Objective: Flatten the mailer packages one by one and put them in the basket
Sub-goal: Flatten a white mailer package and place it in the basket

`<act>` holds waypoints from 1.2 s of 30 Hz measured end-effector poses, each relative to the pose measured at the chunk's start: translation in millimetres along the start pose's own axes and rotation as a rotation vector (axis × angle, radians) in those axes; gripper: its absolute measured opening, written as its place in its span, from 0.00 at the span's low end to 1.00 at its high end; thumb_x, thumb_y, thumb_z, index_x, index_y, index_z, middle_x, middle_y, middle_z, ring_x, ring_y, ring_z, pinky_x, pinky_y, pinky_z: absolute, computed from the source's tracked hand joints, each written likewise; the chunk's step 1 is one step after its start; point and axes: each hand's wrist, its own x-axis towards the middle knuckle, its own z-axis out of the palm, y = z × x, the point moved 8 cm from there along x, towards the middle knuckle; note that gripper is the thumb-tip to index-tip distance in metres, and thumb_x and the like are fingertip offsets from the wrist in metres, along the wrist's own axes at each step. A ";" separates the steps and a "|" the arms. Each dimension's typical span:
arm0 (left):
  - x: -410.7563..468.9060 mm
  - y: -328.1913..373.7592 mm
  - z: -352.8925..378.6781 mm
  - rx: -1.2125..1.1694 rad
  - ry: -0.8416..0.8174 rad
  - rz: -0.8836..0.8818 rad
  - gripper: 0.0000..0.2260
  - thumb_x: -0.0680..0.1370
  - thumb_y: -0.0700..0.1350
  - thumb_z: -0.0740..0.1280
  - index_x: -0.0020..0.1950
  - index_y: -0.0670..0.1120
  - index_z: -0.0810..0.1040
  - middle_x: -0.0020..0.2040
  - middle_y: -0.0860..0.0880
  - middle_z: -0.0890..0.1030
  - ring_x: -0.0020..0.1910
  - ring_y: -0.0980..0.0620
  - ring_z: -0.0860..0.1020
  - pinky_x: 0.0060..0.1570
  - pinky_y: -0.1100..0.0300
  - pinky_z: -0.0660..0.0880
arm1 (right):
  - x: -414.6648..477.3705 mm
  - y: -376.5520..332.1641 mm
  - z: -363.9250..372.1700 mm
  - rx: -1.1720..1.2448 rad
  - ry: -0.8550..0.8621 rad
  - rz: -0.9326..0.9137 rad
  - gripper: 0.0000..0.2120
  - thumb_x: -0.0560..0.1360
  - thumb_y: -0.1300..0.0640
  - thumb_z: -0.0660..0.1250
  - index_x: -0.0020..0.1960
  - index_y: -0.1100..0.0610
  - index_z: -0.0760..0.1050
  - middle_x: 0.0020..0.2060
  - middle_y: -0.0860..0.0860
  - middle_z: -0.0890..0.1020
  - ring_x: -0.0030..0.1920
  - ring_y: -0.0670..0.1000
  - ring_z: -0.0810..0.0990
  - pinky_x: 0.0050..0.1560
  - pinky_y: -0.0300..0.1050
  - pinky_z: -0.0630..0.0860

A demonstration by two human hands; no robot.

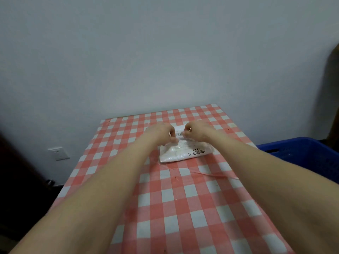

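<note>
**Both hands grip the far end of a mailer on the desk**

A pale wall [165, 52] fills the upper half of the view. Below it stands the desk [183, 208], covered with a red-and-white checked cloth. A blue basket [302, 149] sits just off the desk's right edge; its inside cannot be seen from here.

A white mailer [183, 153] lies on the cloth toward the far end of the desk, well apart from the basket. It is puffy and wrinkled, with dark print on its near right part.

The left hand [161, 131] and right hand [196, 130] reach out side by side, close together. Each one's curled fingers and thumb pinch the mailer's far end.

A thin pink strand [211, 174] lies on the cloth near the mailer. A white socket [58, 153] sits low on the wall at left.
</note>
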 end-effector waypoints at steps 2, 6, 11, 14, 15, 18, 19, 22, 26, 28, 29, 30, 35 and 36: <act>1.9 -4.9 -18.4 -0.051 0.104 -0.021 0.10 0.76 0.50 0.69 0.55 0.49 0.78 0.52 0.50 0.80 0.50 0.51 0.77 0.49 0.56 0.74 | 1.3 4.1 -17.8 0.020 0.118 0.031 0.13 0.80 0.49 0.62 0.60 0.54 0.75 0.57 0.52 0.79 0.53 0.53 0.77 0.51 0.46 0.72; 12.6 -14.1 -19.6 -0.076 0.135 -0.060 0.18 0.75 0.48 0.71 0.63 0.50 0.73 0.60 0.50 0.76 0.59 0.48 0.75 0.58 0.52 0.73 | 11.2 -2.9 -22.2 -0.029 0.092 0.015 0.18 0.78 0.54 0.66 0.67 0.50 0.70 0.66 0.52 0.73 0.62 0.55 0.75 0.58 0.48 0.73; 23.3 -11.3 1.8 -0.077 0.034 -0.047 0.21 0.73 0.49 0.73 0.63 0.49 0.73 0.60 0.49 0.75 0.57 0.48 0.75 0.57 0.53 0.73 | 19.4 -11.9 0.8 -0.099 -0.036 0.001 0.22 0.76 0.57 0.69 0.69 0.50 0.69 0.64 0.51 0.75 0.53 0.51 0.76 0.47 0.43 0.71; 30.0 -12.8 17.7 -0.035 -0.006 -0.073 0.18 0.74 0.51 0.72 0.62 0.51 0.75 0.60 0.50 0.76 0.57 0.49 0.75 0.57 0.53 0.74 | 23.2 -10.2 12.5 -0.166 -0.059 -0.004 0.19 0.78 0.57 0.67 0.68 0.51 0.70 0.64 0.52 0.75 0.58 0.53 0.75 0.52 0.45 0.72; 31.3 -12.7 19.6 -0.005 0.001 -0.078 0.17 0.74 0.52 0.71 0.62 0.52 0.75 0.60 0.50 0.77 0.57 0.49 0.76 0.56 0.53 0.74 | 24.7 -9.8 13.7 -0.181 -0.060 -0.003 0.18 0.78 0.57 0.66 0.67 0.51 0.71 0.64 0.52 0.74 0.60 0.54 0.75 0.53 0.46 0.72; 34.2 -12.8 21.6 0.046 0.003 -0.087 0.15 0.75 0.53 0.69 0.61 0.53 0.75 0.57 0.52 0.78 0.56 0.50 0.76 0.54 0.54 0.75 | 30.5 -8.1 17.1 -0.184 -0.093 0.009 0.16 0.78 0.57 0.65 0.66 0.51 0.71 0.62 0.52 0.76 0.58 0.54 0.75 0.52 0.47 0.73; 34.8 -12.7 21.4 0.054 0.004 -0.087 0.15 0.76 0.53 0.69 0.61 0.54 0.75 0.57 0.52 0.79 0.55 0.50 0.76 0.53 0.55 0.75 | 32.8 -7.1 18.6 -0.182 -0.101 0.014 0.16 0.78 0.58 0.64 0.65 0.51 0.72 0.61 0.52 0.76 0.56 0.54 0.75 0.51 0.47 0.73; 38.3 -12.6 21.2 0.077 0.019 -0.083 0.13 0.76 0.52 0.69 0.59 0.55 0.76 0.56 0.53 0.79 0.55 0.50 0.77 0.53 0.55 0.75 | 36.8 -5.1 22.0 -0.185 -0.123 0.015 0.15 0.79 0.59 0.62 0.65 0.52 0.71 0.61 0.53 0.76 0.55 0.53 0.75 0.52 0.47 0.72; 43.0 -8.2 19.3 0.129 0.039 -0.068 0.11 0.77 0.51 0.68 0.58 0.54 0.78 0.56 0.53 0.80 0.55 0.49 0.77 0.54 0.55 0.75 | 39.4 -7.7 24.3 -0.251 -0.153 -0.001 0.14 0.80 0.60 0.59 0.65 0.54 0.71 0.61 0.54 0.76 0.59 0.55 0.75 0.51 0.46 0.71; 44.7 -5.0 15.9 0.163 0.042 -0.065 0.10 0.77 0.50 0.67 0.58 0.53 0.78 0.56 0.52 0.80 0.56 0.48 0.77 0.52 0.56 0.74 | 40.7 -10.7 23.5 -0.287 -0.162 0.002 0.14 0.80 0.61 0.59 0.65 0.54 0.71 0.60 0.54 0.77 0.57 0.55 0.75 0.48 0.45 0.70; 44.1 -3.5 14.8 0.177 0.040 -0.067 0.10 0.78 0.49 0.67 0.58 0.53 0.78 0.57 0.51 0.79 0.56 0.48 0.77 0.51 0.56 0.74 | 40.9 -11.1 23.9 -0.291 -0.165 0.005 0.15 0.79 0.62 0.59 0.65 0.54 0.71 0.60 0.54 0.77 0.55 0.55 0.75 0.48 0.45 0.70; 43.0 -2.6 13.8 0.183 0.046 -0.066 0.10 0.78 0.49 0.66 0.58 0.53 0.78 0.57 0.51 0.79 0.56 0.48 0.77 0.50 0.56 0.73 | 40.3 -11.3 23.9 -0.283 -0.165 0.006 0.15 0.79 0.63 0.59 0.65 0.54 0.71 0.60 0.54 0.77 0.53 0.54 0.75 0.47 0.45 0.71; 28.4 -6.9 20.5 0.081 0.031 -0.083 0.13 0.79 0.51 0.63 0.63 0.51 0.73 0.59 0.51 0.78 0.55 0.49 0.76 0.49 0.56 0.72 | 31.1 -1.1 22.0 -0.115 -0.061 0.026 0.17 0.79 0.63 0.58 0.66 0.52 0.70 0.63 0.56 0.71 0.54 0.56 0.75 0.49 0.47 0.72; 25.4 -7.9 23.9 0.056 0.018 -0.087 0.14 0.80 0.51 0.63 0.64 0.50 0.72 0.60 0.50 0.77 0.55 0.48 0.76 0.50 0.56 0.73 | 28.5 1.1 23.7 -0.078 -0.057 0.032 0.17 0.79 0.63 0.58 0.66 0.51 0.70 0.64 0.56 0.69 0.55 0.56 0.74 0.50 0.47 0.73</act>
